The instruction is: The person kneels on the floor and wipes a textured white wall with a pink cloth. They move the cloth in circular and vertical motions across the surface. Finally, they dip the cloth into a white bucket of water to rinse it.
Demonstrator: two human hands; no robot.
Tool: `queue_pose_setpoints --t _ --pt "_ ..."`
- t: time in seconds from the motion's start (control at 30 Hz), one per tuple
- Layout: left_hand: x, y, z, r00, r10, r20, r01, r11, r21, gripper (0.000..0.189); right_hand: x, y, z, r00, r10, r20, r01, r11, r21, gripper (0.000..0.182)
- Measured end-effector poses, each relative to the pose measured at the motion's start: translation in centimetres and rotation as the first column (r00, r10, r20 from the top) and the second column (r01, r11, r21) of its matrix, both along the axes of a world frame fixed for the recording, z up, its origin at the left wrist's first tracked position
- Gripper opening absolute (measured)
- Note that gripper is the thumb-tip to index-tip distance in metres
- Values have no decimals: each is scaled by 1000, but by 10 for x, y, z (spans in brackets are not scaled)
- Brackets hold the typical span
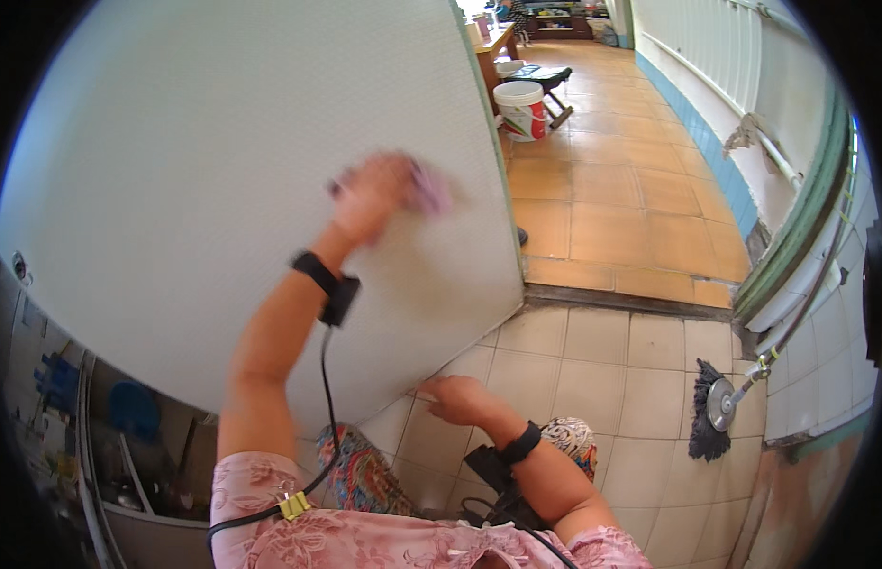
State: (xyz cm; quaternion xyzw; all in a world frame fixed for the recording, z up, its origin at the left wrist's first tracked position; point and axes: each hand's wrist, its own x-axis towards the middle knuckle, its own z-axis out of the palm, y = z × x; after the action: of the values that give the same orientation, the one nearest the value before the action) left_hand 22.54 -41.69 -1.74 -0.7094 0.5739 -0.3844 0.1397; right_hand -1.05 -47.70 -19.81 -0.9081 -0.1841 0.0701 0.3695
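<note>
A pink-purple cloth [432, 190] is in my left hand [377, 188], pressed against the white textured face of a door [199, 171]. The hand and cloth are blurred. Low down, my right hand [461, 400] has its fingers bent beside the door's bottom edge. Whether those fingertips touch the edge is unclear. A dull brownish patch shows on the door's face below the cloth. A round metal lock [20, 267] sits at the door's far left.
Right, a mop [711, 416] with dark strands stands on pale floor tiles [590, 398]. A dark threshold [625, 300] crosses the doorway. Beyond are a white bucket [520, 110], a folding stool [544, 77] and a person [515, 18]. Lower left, shelving holds a blue basin [134, 409].
</note>
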Motion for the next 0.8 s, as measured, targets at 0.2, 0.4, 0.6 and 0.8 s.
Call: queue_pose_setpoints --t 0.2,0.4,0.6,0.8 --pt "-34 91 164 861 434 264 -251 816 -521 72 -19 -8 21 996 -59 70 59 998 6 28" --pt "-33 118 -8 955 216 203 -159 951 -264 32 -14 7 30 975 -85 208 86 996 3 32" --pt "-38 187 -89 958 246 -148 -239 969 63 36 -8 31 40 986 25 163 -8 995 -101 37" --pt "-53 195 138 891 447 84 -338 774 -535 78 0 32 25 993 51 107 -26 973 -230 37"
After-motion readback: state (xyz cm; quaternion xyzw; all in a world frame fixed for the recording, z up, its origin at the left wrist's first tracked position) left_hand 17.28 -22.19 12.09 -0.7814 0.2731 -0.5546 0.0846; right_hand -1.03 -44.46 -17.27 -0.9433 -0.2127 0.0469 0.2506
